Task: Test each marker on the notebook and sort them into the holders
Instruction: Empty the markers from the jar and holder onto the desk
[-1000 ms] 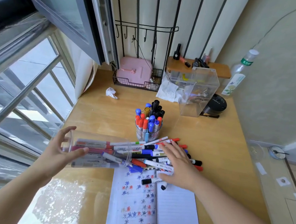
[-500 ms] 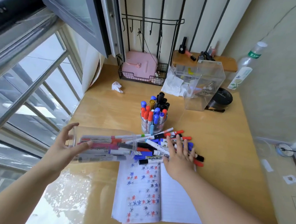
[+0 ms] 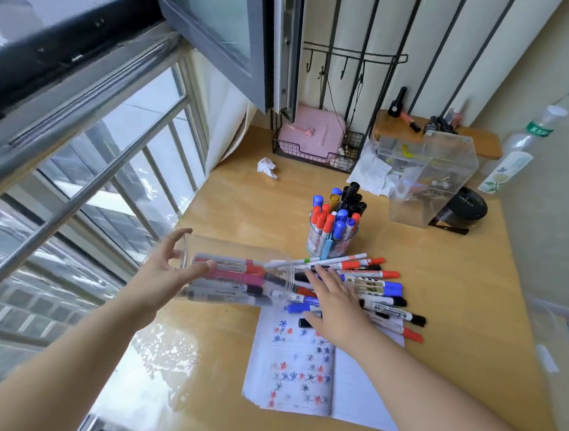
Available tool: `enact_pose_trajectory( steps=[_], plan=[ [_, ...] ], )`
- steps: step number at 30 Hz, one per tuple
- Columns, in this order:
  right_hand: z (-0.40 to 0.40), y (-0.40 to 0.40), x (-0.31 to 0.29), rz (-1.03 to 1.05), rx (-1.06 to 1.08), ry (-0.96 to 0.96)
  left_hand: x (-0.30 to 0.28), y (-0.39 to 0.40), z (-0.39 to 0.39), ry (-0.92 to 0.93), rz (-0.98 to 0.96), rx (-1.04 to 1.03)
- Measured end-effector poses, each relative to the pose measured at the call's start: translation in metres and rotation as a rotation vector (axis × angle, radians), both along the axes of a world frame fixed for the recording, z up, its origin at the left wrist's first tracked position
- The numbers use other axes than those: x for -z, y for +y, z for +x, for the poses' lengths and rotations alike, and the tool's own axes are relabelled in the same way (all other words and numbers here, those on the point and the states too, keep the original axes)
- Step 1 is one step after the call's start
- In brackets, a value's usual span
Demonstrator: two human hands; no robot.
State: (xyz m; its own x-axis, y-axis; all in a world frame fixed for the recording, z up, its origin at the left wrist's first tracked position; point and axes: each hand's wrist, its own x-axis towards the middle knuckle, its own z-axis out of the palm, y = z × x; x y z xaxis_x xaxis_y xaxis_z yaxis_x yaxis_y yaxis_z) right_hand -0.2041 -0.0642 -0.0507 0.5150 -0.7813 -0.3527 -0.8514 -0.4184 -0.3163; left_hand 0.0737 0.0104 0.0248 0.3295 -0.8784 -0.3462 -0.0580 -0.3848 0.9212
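Observation:
A clear round holder (image 3: 236, 272) lies on its side on the wooden desk, with several markers inside it. My left hand (image 3: 163, 274) grips its closed end. My right hand (image 3: 336, 298) lies flat, fingers spread, on a heap of loose markers (image 3: 377, 287) spilled at the holder's mouth. Behind the heap stands a second clear holder (image 3: 331, 241), upright and packed with red, blue and black markers. An open notebook (image 3: 303, 376) with red and blue test scribbles lies under my right wrist.
A clear acrylic box (image 3: 432, 181) and a black round case (image 3: 466, 208) stand at the back right, next to a plastic bottle (image 3: 516, 153). A pink box in a wire basket (image 3: 309, 138) sits at the back. A crumpled tissue (image 3: 267, 167) lies near the open window at left.
The camera has swung left and up. My right hand has slid a little toward the holder's mouth over the markers. My left hand keeps hold of the tipped holder.

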Motion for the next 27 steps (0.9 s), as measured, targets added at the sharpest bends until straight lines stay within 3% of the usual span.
enact_pose_trajectory(
  steps=[8,13,17,20,23,27],
  plan=[
    [0.028,-0.002,-0.007,0.116,0.125,-0.358,0.007,0.018,0.008,0.024,0.028,0.011],
    [0.022,-0.005,0.0,0.148,0.028,-0.01,-0.002,0.019,0.013,-0.05,-0.003,-0.012],
    [0.0,0.009,0.001,0.006,-0.018,-0.022,-0.008,0.016,0.028,-0.07,-0.036,-0.075],
    [-0.025,0.018,0.006,-0.187,-0.032,0.1,-0.008,0.019,0.038,0.032,-0.038,-0.07],
    [-0.037,0.02,0.007,-0.05,0.144,0.097,-0.005,0.018,0.032,0.108,-0.012,-0.017],
    [-0.037,0.025,0.009,-0.016,0.249,-0.04,0.005,0.008,0.008,0.137,0.022,0.042]
  ],
)
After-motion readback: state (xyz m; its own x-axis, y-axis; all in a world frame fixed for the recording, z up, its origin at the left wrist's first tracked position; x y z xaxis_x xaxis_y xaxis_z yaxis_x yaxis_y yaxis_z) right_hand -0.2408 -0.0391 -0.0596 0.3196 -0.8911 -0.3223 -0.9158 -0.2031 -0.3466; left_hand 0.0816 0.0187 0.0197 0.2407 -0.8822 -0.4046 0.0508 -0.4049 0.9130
